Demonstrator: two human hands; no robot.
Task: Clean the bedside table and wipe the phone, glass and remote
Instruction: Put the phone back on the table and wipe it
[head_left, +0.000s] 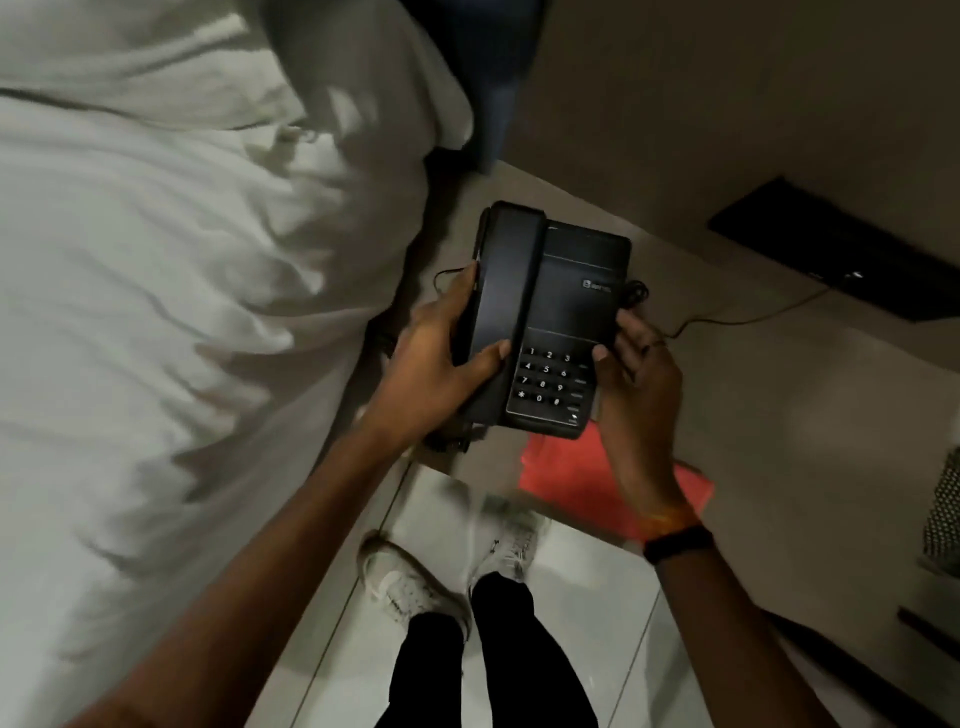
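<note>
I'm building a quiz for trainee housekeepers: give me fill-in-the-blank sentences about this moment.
1. The black phone is held in ___ hands.
2. The left hand rests its thumb on the phone's ___.
3. Behind the right hand, a black band circles the ___.
Missing words: both; handset; wrist.

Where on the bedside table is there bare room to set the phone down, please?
Bare tabletop lies right of the red cloth, below the cord. Nearer the bed it is crowded: the cloth lies under the held phone.
</note>
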